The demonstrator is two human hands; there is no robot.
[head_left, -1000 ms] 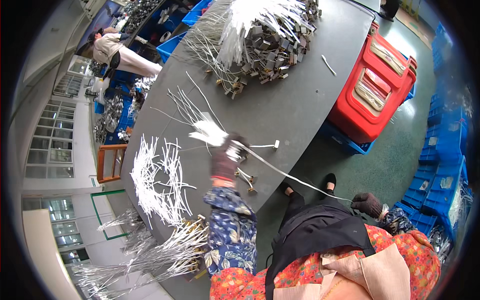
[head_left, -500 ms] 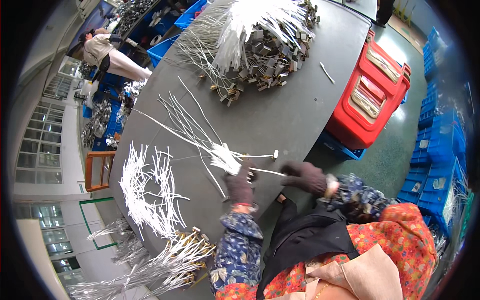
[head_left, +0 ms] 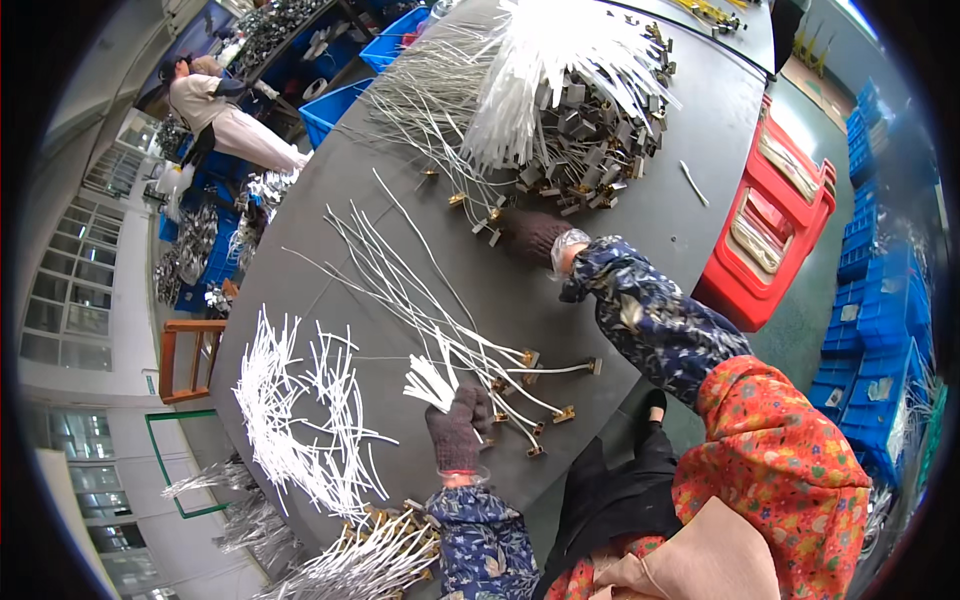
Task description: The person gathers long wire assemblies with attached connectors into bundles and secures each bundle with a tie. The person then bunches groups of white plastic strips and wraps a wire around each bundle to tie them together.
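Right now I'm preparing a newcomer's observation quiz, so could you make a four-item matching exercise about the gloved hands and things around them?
1. Dark-gloved left hand
2. Dark-gloved right hand
3. Red plastic bin
4. Curved pile of thin white strips

A. Beyond the grey table's right edge
B. On the table, left of both hands
C. Gripping a bunch of white strips
D. Beside the large heap of metal-ended wires

Pairs: 1-C, 2-D, 3-A, 4-B

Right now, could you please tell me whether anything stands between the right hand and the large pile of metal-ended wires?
Nothing visible does. The gloved right hand is right at the near edge of the large pile of metal-ended wires; whether it touches them, I cannot tell.
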